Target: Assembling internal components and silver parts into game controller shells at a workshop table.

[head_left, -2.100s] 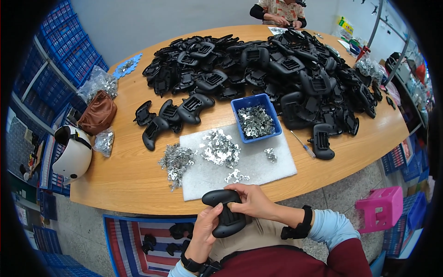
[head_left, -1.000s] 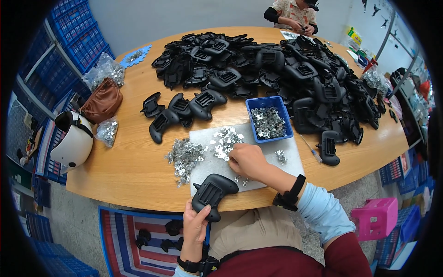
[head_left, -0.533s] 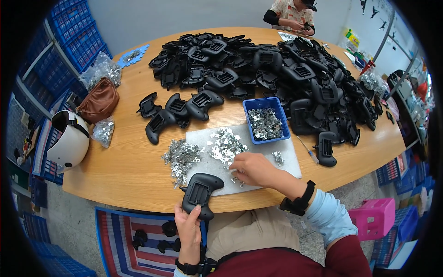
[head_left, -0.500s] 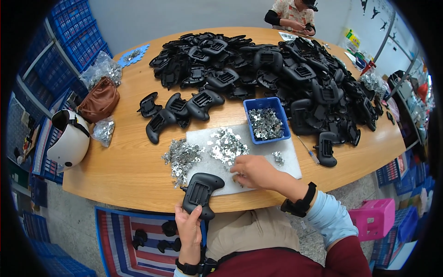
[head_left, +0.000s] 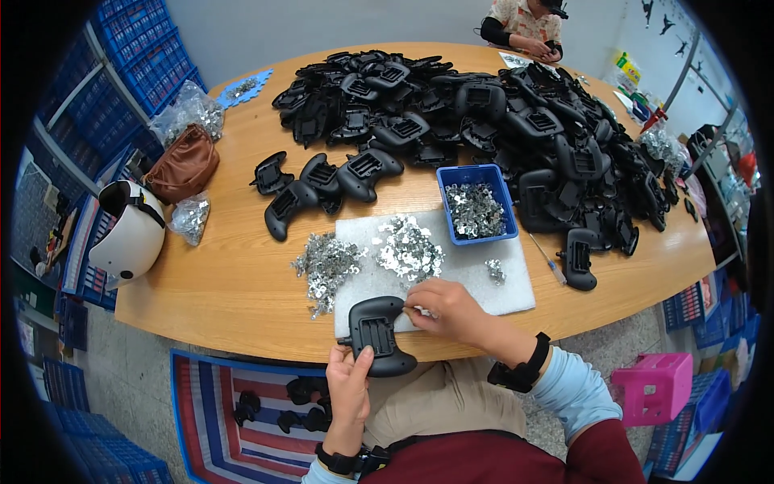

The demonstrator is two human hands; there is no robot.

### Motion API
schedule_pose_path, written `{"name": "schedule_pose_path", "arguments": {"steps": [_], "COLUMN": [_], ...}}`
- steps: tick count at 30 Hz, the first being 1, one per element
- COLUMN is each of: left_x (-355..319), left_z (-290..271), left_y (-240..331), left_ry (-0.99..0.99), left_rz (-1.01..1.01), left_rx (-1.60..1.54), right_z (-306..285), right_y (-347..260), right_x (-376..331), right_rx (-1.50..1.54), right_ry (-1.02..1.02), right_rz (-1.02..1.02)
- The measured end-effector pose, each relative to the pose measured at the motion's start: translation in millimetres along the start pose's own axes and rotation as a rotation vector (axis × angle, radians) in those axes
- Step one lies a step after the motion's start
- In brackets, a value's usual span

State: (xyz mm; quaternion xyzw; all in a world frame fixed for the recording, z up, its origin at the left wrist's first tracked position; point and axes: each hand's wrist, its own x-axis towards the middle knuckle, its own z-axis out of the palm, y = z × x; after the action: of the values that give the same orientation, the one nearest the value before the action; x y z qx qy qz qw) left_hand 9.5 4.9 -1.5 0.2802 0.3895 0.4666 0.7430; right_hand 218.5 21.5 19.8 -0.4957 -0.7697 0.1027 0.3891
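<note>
My left hand point(head_left: 348, 389) grips a black game controller shell point(head_left: 376, 316) by its lower left side, thumb on top. The shell's recessed back faces up, at the table's front edge. My right hand point(head_left: 450, 311) is closed in a pinch by the shell's upper right grip; whatever sits between its fingertips is too small to make out. Just beyond lies a pile of flat silver metal pieces point(head_left: 409, 252) on a white foam mat point(head_left: 514, 284). A second heap of small metal clips point(head_left: 326, 268) spreads over the mat's left edge.
A blue bin point(head_left: 488, 239) of metal parts stands on the mat, near a small metal cluster point(head_left: 495, 273). A screwdriver point(head_left: 551, 264) lies to its right. Black controller shells point(head_left: 403, 129) are heaped behind. At left sits a white helmet point(head_left: 129, 238). Another person point(head_left: 528, 32) works across the table.
My right hand has come off the metal pile's near edge toward the controller shell. My left hand has brought the shell slightly right and turned it, so the two are now close together.
</note>
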Motion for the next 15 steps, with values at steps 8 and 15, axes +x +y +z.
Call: {"name": "schedule_pose_path", "arguments": {"steps": [8, 15], "left_x": [-3, -4], "left_z": [14, 11], "left_y": [-2, -2], "left_ry": [-0.036, -0.054], "left_rz": [-0.007, -0.03], "left_rx": [0.013, 0.039], "right_z": [19, 20], "right_y": [-5, -15], "right_x": [-4, -8], "right_rx": [0.137, 0.174], "right_ry": [-0.019, -0.026], "right_rz": [-0.092, 0.02]}}
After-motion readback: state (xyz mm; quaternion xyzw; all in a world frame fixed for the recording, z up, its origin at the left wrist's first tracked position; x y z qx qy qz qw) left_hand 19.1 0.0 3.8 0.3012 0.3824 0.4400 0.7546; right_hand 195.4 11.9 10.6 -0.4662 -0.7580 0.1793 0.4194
